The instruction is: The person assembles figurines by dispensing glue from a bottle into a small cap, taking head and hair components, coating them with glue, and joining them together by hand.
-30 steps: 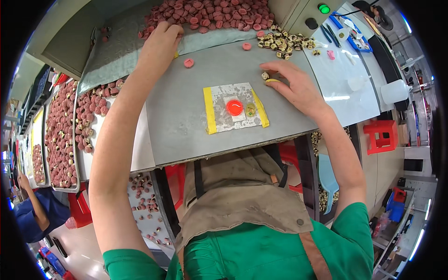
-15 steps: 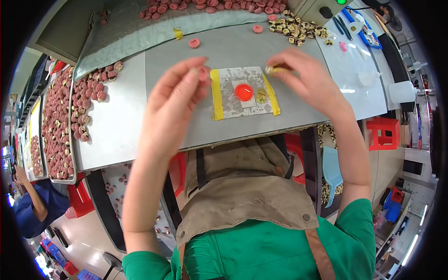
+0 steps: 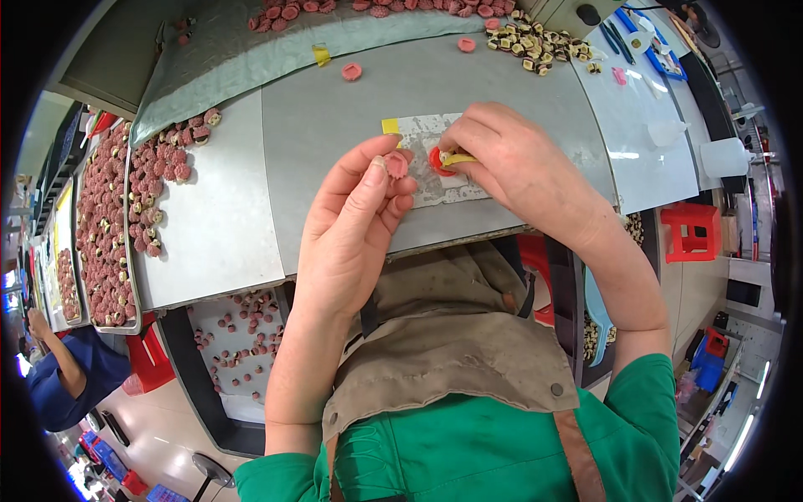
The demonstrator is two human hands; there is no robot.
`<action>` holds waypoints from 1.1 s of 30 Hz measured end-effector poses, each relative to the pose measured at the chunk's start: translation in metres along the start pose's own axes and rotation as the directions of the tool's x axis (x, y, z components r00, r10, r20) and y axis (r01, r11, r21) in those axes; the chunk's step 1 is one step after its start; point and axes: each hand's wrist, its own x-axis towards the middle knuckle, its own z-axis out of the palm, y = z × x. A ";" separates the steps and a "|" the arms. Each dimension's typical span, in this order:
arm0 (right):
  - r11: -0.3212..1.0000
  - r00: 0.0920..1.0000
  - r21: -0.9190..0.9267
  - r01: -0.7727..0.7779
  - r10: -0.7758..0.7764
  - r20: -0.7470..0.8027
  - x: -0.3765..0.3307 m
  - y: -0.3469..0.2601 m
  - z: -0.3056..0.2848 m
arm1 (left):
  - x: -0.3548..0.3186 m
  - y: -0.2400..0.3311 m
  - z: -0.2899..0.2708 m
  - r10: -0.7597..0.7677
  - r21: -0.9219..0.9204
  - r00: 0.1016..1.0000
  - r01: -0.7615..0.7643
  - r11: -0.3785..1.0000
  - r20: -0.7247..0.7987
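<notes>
Between thumb and fingers, my left hand pinches a pink, bumpy, hollow cup-shaped piece with its hollow side showing. My right hand is closed in a pinch at the round red dish. A small pale piece shows at its fingertips, touching or just over the dish; a yellow strip lies along the fingers, its kind unclear. The dish sits on a stained white sheet, fixed to the grey table by yellow tape. My right hand covers the sheet's right side.
Loose pink pieces lie ahead, with a pink heap behind. Cream-and-dark pieces are piled back right. At left stands a tray of joined pieces. A white cup is at right; an open drawer juts out below left.
My right hand has moved left and down to the red dish with the small piece. My left hand, holding the pink piece, has shifted right and slightly nearer to me.
</notes>
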 end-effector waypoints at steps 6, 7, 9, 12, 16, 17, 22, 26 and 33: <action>1.000 1.000 0.022 -0.010 0.011 -0.016 -0.001 -0.002 0.001 | 0.000 0.003 -0.004 -0.042 -0.036 0.999 0.043 0.998 0.035; 1.000 1.000 0.023 -0.005 0.006 -0.018 -0.001 -0.002 0.001 | 0.000 0.004 -0.004 -0.037 -0.034 0.999 0.038 0.999 0.033; 0.999 0.999 0.042 -0.014 0.015 -0.029 -0.002 -0.001 0.001 | -0.001 0.005 -0.001 -0.050 -0.024 0.999 0.050 0.998 -0.007; 0.978 0.999 0.204 -0.037 0.042 -0.020 -0.003 0.004 0.001 | -0.002 0.005 -0.009 -0.035 -0.131 0.996 0.046 0.990 0.086; 0.924 0.982 0.338 -0.180 0.186 0.013 -0.009 0.003 0.001 | -0.002 0.005 -0.008 -0.033 -0.126 0.996 0.043 0.991 0.079; 0.837 0.967 0.500 -0.222 0.256 0.001 -0.011 0.000 0.002 | -0.003 0.006 -0.004 -0.039 -0.120 0.998 0.044 0.992 0.046; 0.696 0.967 0.709 -0.118 0.244 -0.078 -0.007 -0.014 0.004 | -0.003 0.009 0.002 -0.072 -0.042 0.997 0.071 0.997 -0.006; 0.797 0.983 0.604 0.004 0.107 -0.147 -0.001 -0.022 0.006 | -0.002 0.006 0.003 -0.060 -0.008 0.998 0.060 0.998 0.002; 0.853 0.960 0.521 0.036 0.116 -0.255 -0.003 -0.027 0.018 | -0.004 -0.002 0.007 0.098 0.029 0.995 -0.098 0.995 -0.025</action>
